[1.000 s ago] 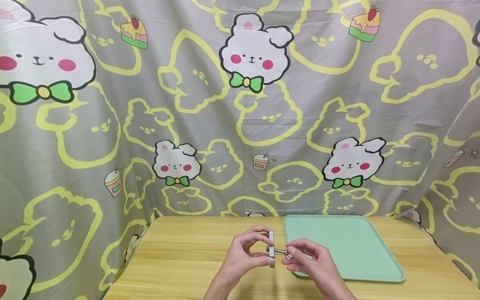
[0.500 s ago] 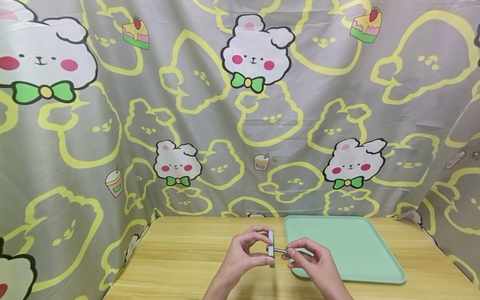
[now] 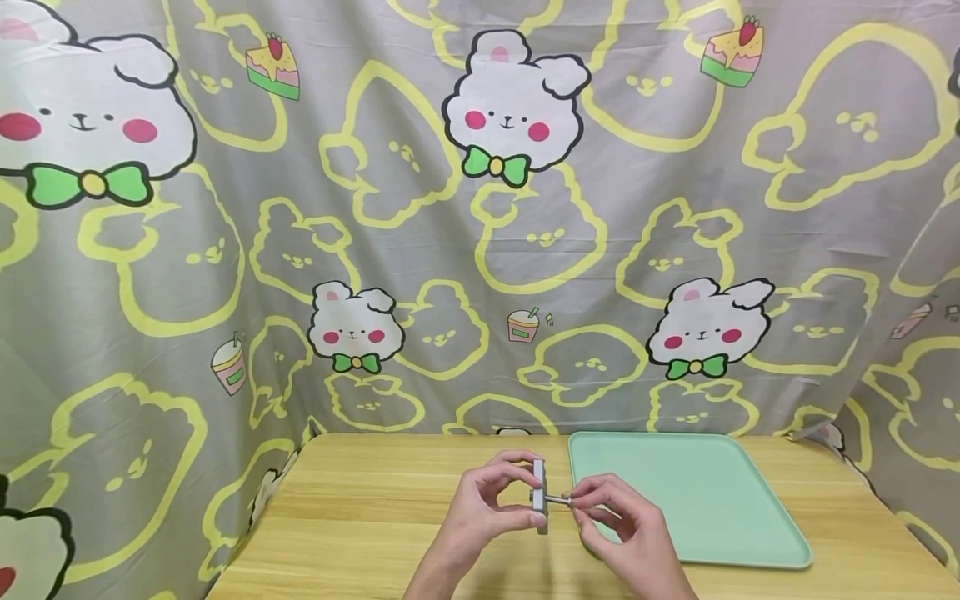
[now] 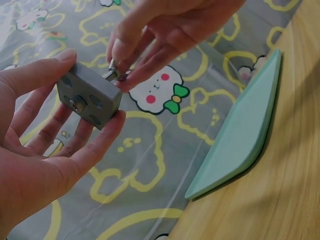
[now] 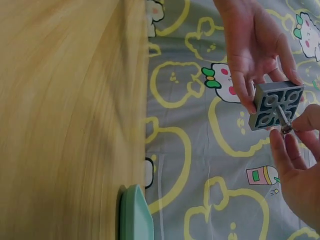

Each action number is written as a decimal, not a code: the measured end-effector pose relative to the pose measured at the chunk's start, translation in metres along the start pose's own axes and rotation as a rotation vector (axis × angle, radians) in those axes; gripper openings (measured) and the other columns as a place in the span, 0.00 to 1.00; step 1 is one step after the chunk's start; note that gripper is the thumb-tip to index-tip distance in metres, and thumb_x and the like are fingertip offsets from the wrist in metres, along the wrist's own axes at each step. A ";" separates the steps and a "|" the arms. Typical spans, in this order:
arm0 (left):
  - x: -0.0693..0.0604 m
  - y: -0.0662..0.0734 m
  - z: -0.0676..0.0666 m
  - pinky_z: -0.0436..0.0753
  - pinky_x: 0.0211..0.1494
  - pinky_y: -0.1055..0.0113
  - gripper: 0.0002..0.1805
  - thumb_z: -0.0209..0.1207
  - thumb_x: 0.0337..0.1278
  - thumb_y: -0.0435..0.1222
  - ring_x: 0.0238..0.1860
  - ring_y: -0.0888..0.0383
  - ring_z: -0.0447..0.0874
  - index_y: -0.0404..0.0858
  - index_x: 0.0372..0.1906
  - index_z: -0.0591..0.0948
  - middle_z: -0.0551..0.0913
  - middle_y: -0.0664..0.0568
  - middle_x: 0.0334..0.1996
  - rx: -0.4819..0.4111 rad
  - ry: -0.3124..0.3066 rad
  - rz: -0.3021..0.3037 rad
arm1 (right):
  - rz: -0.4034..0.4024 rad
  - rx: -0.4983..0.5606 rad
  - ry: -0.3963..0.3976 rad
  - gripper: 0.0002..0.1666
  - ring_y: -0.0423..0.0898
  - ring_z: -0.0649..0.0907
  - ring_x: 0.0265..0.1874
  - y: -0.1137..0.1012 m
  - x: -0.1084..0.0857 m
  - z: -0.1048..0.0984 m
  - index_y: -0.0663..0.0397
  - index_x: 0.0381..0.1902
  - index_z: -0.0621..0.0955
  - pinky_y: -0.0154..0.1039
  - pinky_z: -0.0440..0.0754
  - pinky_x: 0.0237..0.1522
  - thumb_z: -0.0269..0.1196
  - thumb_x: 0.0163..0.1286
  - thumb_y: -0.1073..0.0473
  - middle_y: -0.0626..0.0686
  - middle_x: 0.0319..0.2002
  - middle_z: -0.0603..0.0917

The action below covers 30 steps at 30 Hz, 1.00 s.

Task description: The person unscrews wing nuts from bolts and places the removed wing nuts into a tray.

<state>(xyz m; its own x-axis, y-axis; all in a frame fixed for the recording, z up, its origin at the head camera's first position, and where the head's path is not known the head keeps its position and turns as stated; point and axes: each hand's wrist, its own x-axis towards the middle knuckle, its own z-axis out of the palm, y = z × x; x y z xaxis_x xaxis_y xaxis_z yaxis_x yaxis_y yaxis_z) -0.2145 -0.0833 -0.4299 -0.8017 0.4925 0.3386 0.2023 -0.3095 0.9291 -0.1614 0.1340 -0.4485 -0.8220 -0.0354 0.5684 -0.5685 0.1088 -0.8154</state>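
In the head view my left hand (image 3: 487, 508) grips a grey block (image 3: 539, 492) on edge above the table, fingers on top and thumb below. Round holes show on one face of the block (image 4: 89, 97) in the left wrist view. A silver bolt (image 3: 558, 500) passes through its middle, one end poking out of that face. In the right wrist view the bolt (image 5: 283, 119) stands out from the block's recessed side. My right hand (image 3: 626, 521) has curled fingers at the bolt's outer end, partly hiding it; its thumb sits a little lower.
A mint green tray (image 3: 690, 500) lies on the wooden table (image 3: 360, 517), behind and to the right of my hands. A grey curtain (image 3: 420, 250) with cartoon prints hangs around the table's back and sides.
My right hand's thumb and fingers have shifted their hold at the bolt's end, with the thumb now lower and farther from the forefinger. The left hand and block have barely moved.
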 end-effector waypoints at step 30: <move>-0.001 0.003 -0.004 0.87 0.57 0.45 0.22 0.74 0.48 0.22 0.64 0.46 0.76 0.19 0.49 0.80 0.74 0.37 0.64 -0.015 0.014 -0.003 | -0.750 -0.290 0.030 0.09 0.54 0.86 0.41 -0.004 0.013 0.004 0.60 0.41 0.86 0.27 0.86 0.49 0.63 0.76 0.59 0.61 0.49 0.84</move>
<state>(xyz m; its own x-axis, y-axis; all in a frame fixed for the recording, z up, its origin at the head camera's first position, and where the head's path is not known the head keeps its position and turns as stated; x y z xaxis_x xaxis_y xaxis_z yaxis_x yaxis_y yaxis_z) -0.2155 -0.0879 -0.4282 -0.8101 0.4821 0.3337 0.1913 -0.3206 0.9277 -0.1698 0.1289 -0.4390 -0.2212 -0.1751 0.9594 -0.9343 0.3201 -0.1570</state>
